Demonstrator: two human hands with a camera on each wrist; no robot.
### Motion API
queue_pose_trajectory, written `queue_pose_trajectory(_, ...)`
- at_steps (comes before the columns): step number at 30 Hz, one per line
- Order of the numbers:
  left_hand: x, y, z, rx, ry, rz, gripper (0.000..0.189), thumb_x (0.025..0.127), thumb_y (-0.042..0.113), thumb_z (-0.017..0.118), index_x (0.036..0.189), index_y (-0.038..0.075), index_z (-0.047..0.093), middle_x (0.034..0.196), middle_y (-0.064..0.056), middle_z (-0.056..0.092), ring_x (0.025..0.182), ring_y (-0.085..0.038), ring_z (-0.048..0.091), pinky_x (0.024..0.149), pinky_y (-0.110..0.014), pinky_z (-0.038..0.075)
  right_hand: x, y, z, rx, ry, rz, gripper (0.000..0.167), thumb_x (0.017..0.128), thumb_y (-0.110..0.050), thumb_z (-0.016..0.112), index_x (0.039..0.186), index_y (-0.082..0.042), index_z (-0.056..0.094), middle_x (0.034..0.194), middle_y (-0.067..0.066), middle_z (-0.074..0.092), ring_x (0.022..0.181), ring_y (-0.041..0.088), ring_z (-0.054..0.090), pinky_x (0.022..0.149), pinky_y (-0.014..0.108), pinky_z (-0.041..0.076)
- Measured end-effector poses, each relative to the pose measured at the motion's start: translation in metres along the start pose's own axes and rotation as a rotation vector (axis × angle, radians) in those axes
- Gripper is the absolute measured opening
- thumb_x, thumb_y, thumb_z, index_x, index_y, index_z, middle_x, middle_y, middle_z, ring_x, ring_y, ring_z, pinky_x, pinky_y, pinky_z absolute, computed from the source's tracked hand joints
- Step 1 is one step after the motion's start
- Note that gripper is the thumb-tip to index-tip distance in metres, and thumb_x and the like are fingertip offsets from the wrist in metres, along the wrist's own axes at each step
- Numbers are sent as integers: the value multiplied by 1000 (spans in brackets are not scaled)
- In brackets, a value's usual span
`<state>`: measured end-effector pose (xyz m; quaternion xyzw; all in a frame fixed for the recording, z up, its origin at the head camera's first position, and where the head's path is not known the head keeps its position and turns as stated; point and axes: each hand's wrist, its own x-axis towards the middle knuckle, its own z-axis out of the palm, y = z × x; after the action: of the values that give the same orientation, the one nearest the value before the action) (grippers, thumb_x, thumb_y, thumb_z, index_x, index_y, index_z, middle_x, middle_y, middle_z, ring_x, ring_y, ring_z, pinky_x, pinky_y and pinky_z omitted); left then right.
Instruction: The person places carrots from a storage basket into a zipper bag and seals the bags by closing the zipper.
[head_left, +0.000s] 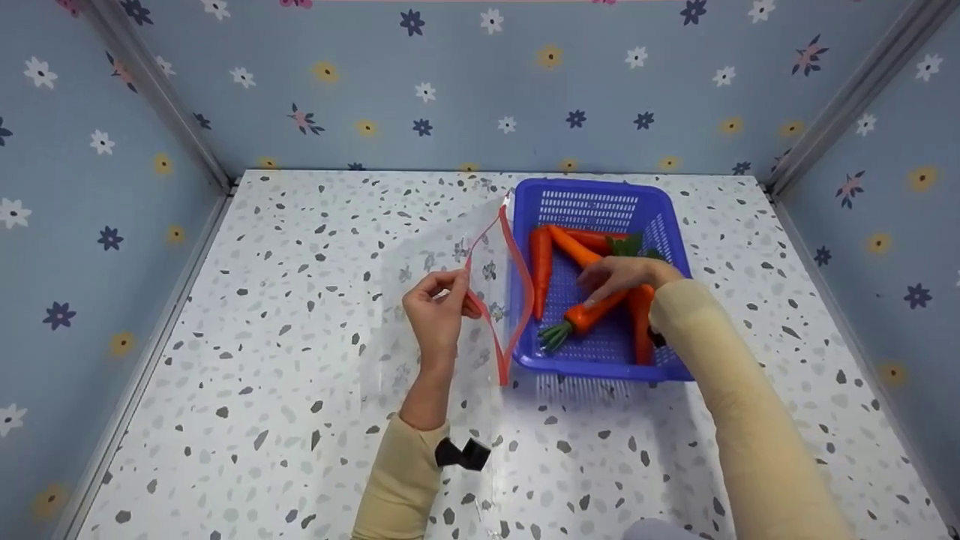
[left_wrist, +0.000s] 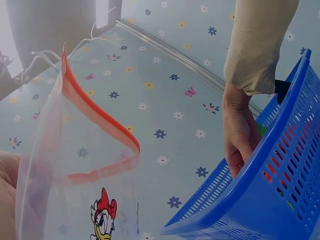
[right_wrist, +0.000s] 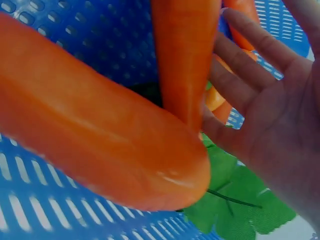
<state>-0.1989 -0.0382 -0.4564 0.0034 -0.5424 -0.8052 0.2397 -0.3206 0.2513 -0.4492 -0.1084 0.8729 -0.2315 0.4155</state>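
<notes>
My left hand [head_left: 439, 307] pinches the red zip edge of a clear plastic zip bag [head_left: 523, 289], whose mouth gapes toward the basket. A cartoon duck print [left_wrist: 104, 220] shows on the bag in the left wrist view. Inside the blue-purple plastic basket [head_left: 592, 184], my right hand [head_left: 619, 274] reaches down with its fingers at a carrot with a green top [head_left: 592, 313]. The right wrist view shows that hand [right_wrist: 272, 95] with fingers extended beside an upright-looking carrot [right_wrist: 185, 55]; a larger carrot [right_wrist: 100, 125] fills the foreground.
Other carrots [head_left: 540, 270] lie in the basket, along with green leaves [head_left: 626, 244]. The speckled white tabletop [head_left: 285, 300] is enclosed by flower-patterned walls [head_left: 450, 82] at the back and both sides.
</notes>
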Motion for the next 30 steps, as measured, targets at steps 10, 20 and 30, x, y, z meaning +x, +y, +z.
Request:
queue_pose_trajectory(10,7,-39,-10,-40,-14,25,16,79,14,68,80,-2,66,61,-14,58,39,-21,53,37,-30,49,0,9,12,207,16,171,61,58,-32,82,114,-34,57,131,2,33,118,29,24,96,64,20)
queue_pose_trajectory(20,-6,14,6,-52,-16,59,24,79,18,68,77,-6,64,55,-16,55,36,-21,50,35,-32,47,4,12,11,-9,83,-116,38,66,-28,78,102,-24,66,114,3,49,105,25,39,99,48,29)
queue_pose_trajectory(30,-12,36,10,9,13,-15,16,81,-2,60,81,-19,59,58,-12,54,38,-17,51,37,-28,48,2,9,13,-21,193,-262,36,66,-27,77,100,-19,68,104,3,58,96,22,46,97,42,34)
